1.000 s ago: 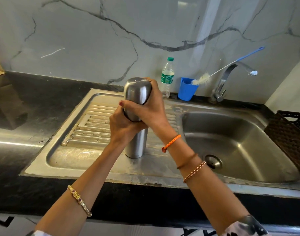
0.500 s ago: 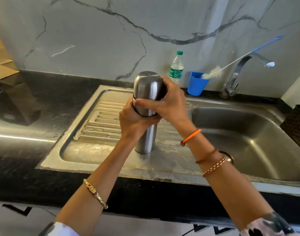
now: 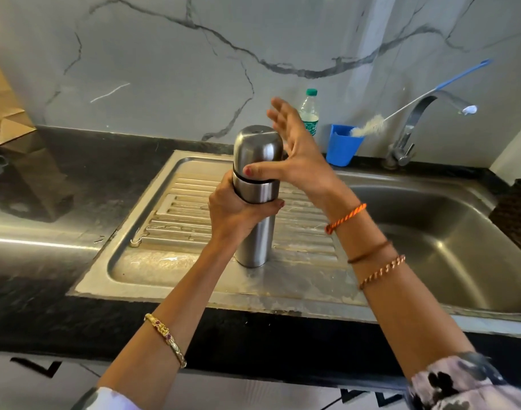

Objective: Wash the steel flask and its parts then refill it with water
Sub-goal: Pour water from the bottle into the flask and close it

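Note:
The steel flask (image 3: 254, 241) stands upright on the ribbed drainboard (image 3: 194, 214) of the steel sink. My left hand (image 3: 238, 208) grips the flask's body just below the dark seam. Its domed steel cap (image 3: 257, 152) sits on top. My right hand (image 3: 294, 152) is beside the cap with fingers spread straight and lifted off it; only the thumb lies across the cap's lower front edge.
The sink basin (image 3: 430, 232) lies to the right under a curved tap (image 3: 413, 128). A blue cup (image 3: 342, 146) holds a long bottle brush (image 3: 401, 110). A small plastic bottle (image 3: 309, 113) stands at the wall. A dark basket (image 3: 516, 214) sits far right, a brown paper bag (image 3: 1, 113) far left.
My right hand, wrapped round the cap in both earlier frames, has opened; its fingers now stand straight off the cap. My left hand keeps its grip on the body.

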